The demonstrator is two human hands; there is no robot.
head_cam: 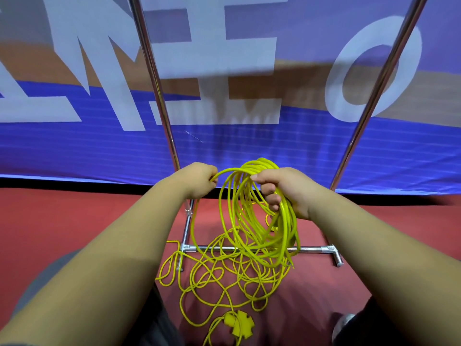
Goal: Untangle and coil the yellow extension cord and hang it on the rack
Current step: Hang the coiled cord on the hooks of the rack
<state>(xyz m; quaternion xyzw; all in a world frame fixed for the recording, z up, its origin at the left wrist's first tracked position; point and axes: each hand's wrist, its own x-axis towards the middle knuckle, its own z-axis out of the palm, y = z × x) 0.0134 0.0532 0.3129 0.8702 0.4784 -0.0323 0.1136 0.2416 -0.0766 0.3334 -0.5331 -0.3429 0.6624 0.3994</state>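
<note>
My right hand (282, 189) grips a bundle of several loops of the yellow extension cord (254, 221), which hang down in front of the rack. My left hand (199, 179) pinches a single strand that arcs over to the bundle. The rest of the cord lies in a loose tangle (224, 275) on the red floor below, ending in a yellow multi-socket head (239, 323) near the bottom edge. The metal rack (159, 96) stands right behind the cord, its two shiny uprights rising out of view and its low crossbar (311, 249) partly hidden by the loops.
A blue banner (249, 141) with large white letters hangs behind the rack. Red carpet (62, 221) covers the floor on both sides. My dark-trousered knees (159, 320) frame the cord at the bottom.
</note>
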